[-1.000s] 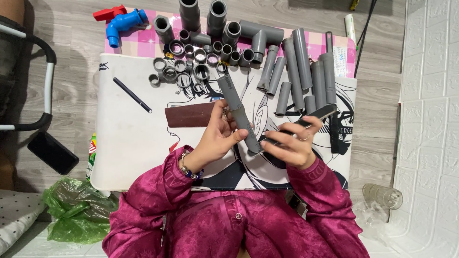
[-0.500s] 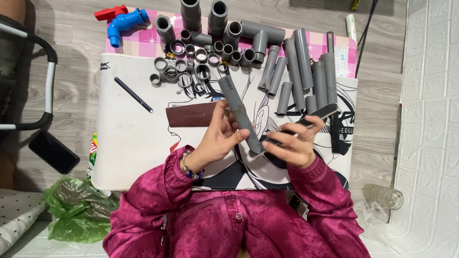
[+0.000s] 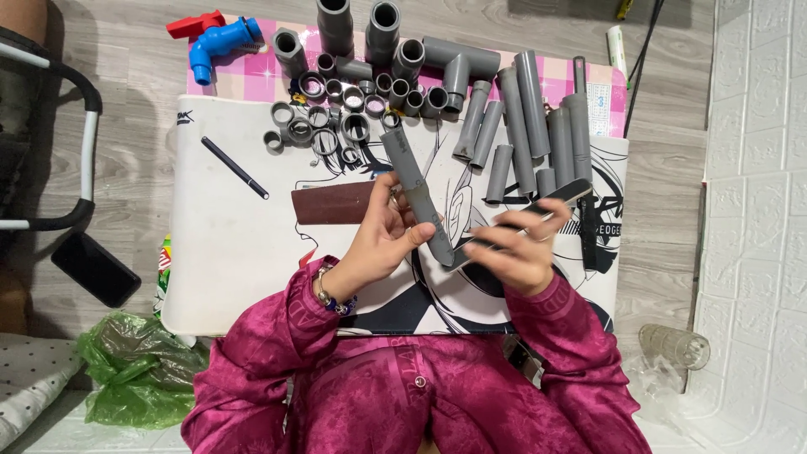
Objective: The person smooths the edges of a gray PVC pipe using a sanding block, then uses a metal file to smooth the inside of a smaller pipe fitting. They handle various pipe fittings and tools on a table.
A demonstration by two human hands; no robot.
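Note:
My left hand grips a long grey plastic pipe near its lower end, with the pipe slanting up and left over the white mat. My right hand holds a flat dark file-like tool whose lower end lies against the pipe's near end. A brown sheet of sandpaper lies on the mat just left of my left hand. Both arms wear magenta sleeves, and a bead bracelet sits on my left wrist.
Grey pipe lengths lie at the back right, several grey rings and couplings at the back middle, a blue elbow fitting with a red valve handle at the back left. A black pen lies on the mat. A phone and green bag rest on the floor.

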